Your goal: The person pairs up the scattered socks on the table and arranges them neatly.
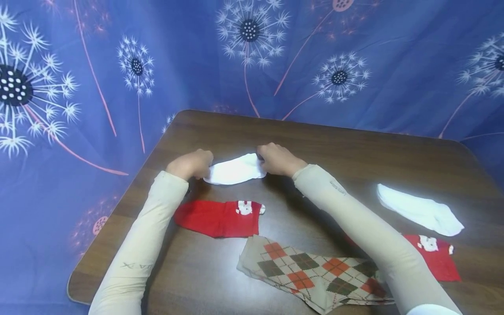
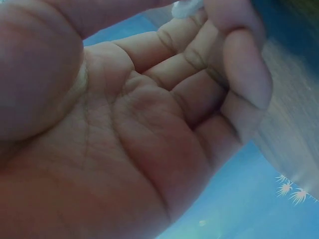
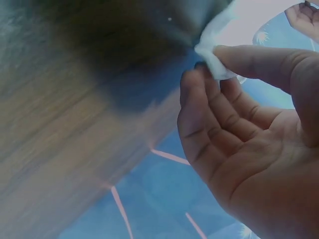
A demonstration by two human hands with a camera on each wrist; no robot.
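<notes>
A white sock (image 1: 235,169) is stretched lengthwise between both hands at the far left part of the table. Its left end is pinched by my left hand (image 1: 193,164), and my right hand (image 1: 280,159) pinches the opposite end. In the right wrist view, thumb and fingertips hold a bunched edge of the white fabric (image 3: 217,62). Only a scrap of the white sock (image 2: 187,8) shows at the fingertips in the left wrist view. Just nearer than the hands lies a red sock (image 1: 220,218) with a white figure on it.
Argyle socks (image 1: 307,273) in beige, orange and dark green lie at the front, partly under the right forearm. Another white sock (image 1: 421,209) and a second red sock (image 1: 441,260) are at right. Behind the wooden table (image 1: 334,144) hangs a blue dandelion-print cloth (image 1: 189,57).
</notes>
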